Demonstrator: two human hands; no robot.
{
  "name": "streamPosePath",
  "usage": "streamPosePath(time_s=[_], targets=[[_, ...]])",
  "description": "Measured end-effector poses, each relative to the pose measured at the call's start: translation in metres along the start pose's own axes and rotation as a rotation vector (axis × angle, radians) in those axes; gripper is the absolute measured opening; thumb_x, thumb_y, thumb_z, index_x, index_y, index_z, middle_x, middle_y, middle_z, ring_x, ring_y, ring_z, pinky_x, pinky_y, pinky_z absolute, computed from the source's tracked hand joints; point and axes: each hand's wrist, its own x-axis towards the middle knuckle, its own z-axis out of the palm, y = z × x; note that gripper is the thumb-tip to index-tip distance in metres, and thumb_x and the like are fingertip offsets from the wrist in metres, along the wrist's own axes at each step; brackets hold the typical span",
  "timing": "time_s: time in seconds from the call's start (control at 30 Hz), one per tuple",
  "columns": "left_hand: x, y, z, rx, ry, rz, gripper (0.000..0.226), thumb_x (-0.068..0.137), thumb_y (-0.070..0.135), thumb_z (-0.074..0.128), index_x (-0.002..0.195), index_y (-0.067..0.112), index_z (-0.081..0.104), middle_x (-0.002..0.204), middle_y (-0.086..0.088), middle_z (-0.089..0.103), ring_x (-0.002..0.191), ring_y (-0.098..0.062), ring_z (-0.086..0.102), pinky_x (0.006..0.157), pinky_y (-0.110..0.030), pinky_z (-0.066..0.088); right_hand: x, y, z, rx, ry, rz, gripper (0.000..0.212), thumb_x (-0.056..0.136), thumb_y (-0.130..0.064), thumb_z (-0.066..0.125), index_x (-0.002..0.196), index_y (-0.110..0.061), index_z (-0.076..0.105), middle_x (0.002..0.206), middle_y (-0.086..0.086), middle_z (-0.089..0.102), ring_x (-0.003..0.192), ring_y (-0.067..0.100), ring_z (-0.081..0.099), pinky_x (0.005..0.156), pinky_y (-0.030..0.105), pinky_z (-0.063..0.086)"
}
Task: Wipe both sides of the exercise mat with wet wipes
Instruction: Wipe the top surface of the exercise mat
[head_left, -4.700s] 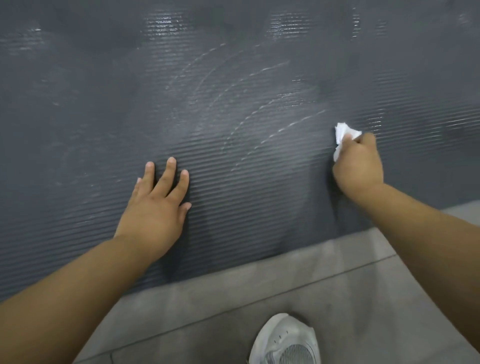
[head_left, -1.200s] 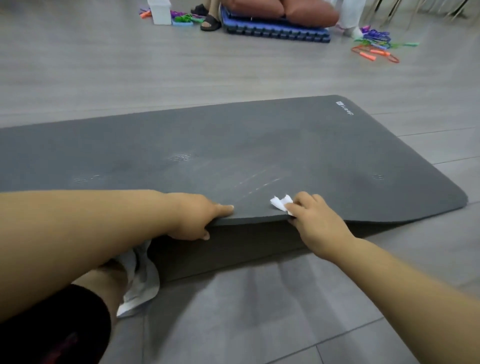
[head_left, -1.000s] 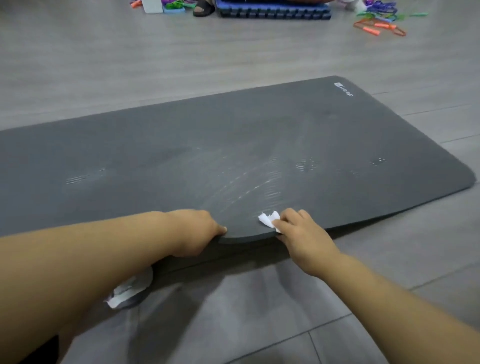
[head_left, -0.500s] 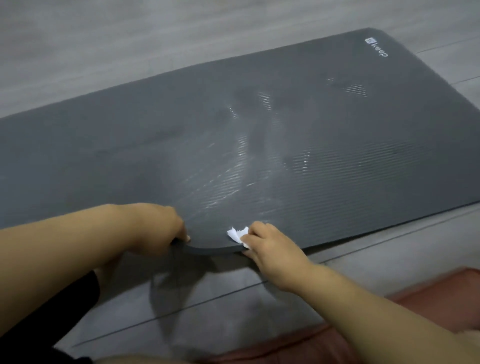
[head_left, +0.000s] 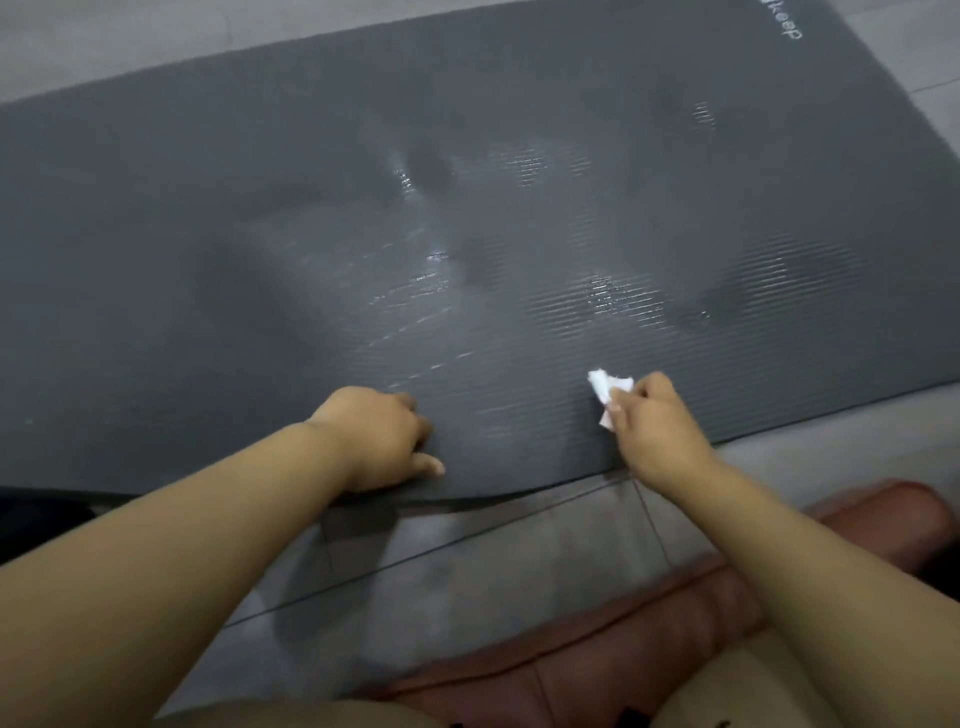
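Observation:
The dark grey ribbed exercise mat lies spread on the floor, with wet streaks shining across its middle. My right hand pinches a crumpled white wet wipe and holds it on the mat close to the near edge. My left hand rests on top of the mat just inside that edge, fingers curled into a loose fist and thumb pointing right. It holds nothing that I can see. Under the left hand the mat's near edge sits slightly off the floor.
Grey floor tiles run along the mat's near edge. A reddish-brown cushion lies at the bottom right under my legs. A white logo marks the mat's far right corner. Something dark shows at the left edge.
Both hands let the lifted near edge of the mat down. The left hand released it and now rests on top; the right hand moved right with the wipe. The view tilted down.

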Motion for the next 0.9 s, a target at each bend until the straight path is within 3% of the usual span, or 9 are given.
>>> streamPosePath(time_s=[0.13,0.23,0.4,0.47,0.57,0.63,0.73,0.8,0.9], targets=[[0.021,-0.001,0.016,-0.006,0.059,-0.184,0.109,0.069,0.077,0.053,0.150,0.023,0.004,0.154,-0.001,0.010,0.133,-0.030,0.026,0.097,-0.045,0.038,0.012,0.033,-0.012,-0.075,0.164,0.318,0.031,0.090,-0.010,0.052,0.120,-0.004,0.057,0.121,0.021,0.044,0.102,0.040,0.052,0.086,0.037,0.040],[0.031,0.001,0.038,-0.005,0.048,-0.297,0.117,0.066,0.083,0.048,0.150,0.024,-0.008,0.157,-0.005,-0.013,0.141,-0.034,0.000,0.108,-0.052,0.017,0.013,0.026,0.008,-0.043,0.164,0.341,0.031,0.089,-0.006,0.050,0.119,-0.002,0.054,0.122,0.020,0.044,0.100,0.037,0.052,0.080,0.033,0.038],[0.039,-0.007,0.053,-0.055,0.072,-0.315,0.119,0.060,0.090,0.043,0.148,0.031,-0.010,0.157,-0.002,-0.013,0.142,-0.036,0.002,0.110,-0.049,0.013,-0.009,-0.030,0.067,-0.008,0.117,0.142,0.011,0.095,-0.016,0.044,0.104,-0.011,0.050,0.111,0.012,0.051,0.097,0.028,0.051,0.071,0.025,0.031],[0.039,-0.010,0.054,-0.068,0.084,-0.306,0.119,0.058,0.091,0.043,0.148,0.033,-0.008,0.158,-0.001,-0.011,0.142,-0.035,0.004,0.111,-0.048,0.014,-0.020,-0.065,0.086,-0.013,0.033,-0.011,0.015,0.097,-0.027,0.043,0.092,-0.015,0.052,0.106,0.014,0.056,0.094,0.027,0.051,0.067,0.027,0.027],[0.040,-0.012,0.049,-0.085,0.081,-0.295,0.119,0.057,0.089,0.048,0.149,0.033,-0.002,0.159,-0.001,-0.006,0.142,-0.034,0.009,0.111,-0.046,0.017,-0.028,-0.100,0.102,-0.016,-0.163,-0.286,0.018,0.098,-0.023,0.040,0.098,-0.011,0.053,0.105,0.013,0.054,0.093,0.028,0.052,0.071,0.034,0.033],[0.040,-0.013,0.044,-0.094,0.066,-0.282,0.119,0.056,0.087,0.051,0.149,0.033,0.001,0.159,-0.001,-0.002,0.142,-0.034,0.013,0.111,-0.043,0.020,-0.023,-0.090,0.096,-0.068,-0.133,-0.352,0.011,0.094,-0.023,0.045,0.090,-0.014,0.050,0.096,0.009,0.054,0.087,0.027,0.051,0.070,0.036,0.038],[0.042,-0.014,0.038,-0.133,0.034,-0.271,0.119,0.055,0.085,0.057,0.149,0.033,0.005,0.159,-0.001,0.002,0.141,-0.035,0.017,0.111,-0.040,0.024,-0.004,-0.036,0.066,-0.062,0.016,-0.129,0.009,0.087,-0.016,0.053,0.092,-0.011,0.059,0.099,0.015,0.055,0.085,0.031,0.056,0.074,0.038,0.049],[0.043,-0.014,0.034,-0.138,0.018,-0.274,0.119,0.055,0.083,0.060,0.149,0.032,0.008,0.158,-0.002,0.005,0.140,-0.034,0.021,0.109,-0.039,0.029,0.009,0.007,0.036,-0.074,0.176,0.127,0.021,0.086,-0.010,0.057,0.103,0.003,0.059,0.108,0.022,0.051,0.091,0.035,0.054,0.081,0.035,0.044],[0.046,-0.012,0.028,-0.141,0.004,-0.295,0.112,0.058,0.078,0.063,0.148,0.031,0.016,0.156,-0.002,0.014,0.134,-0.032,0.032,0.097,-0.040,0.041,0.016,0.034,0.010,0.018,0.338,0.430,0.025,0.087,-0.006,0.054,0.112,0.000,0.053,0.122,0.020,0.046,0.103,0.036,0.050,0.084,0.034,0.034]])
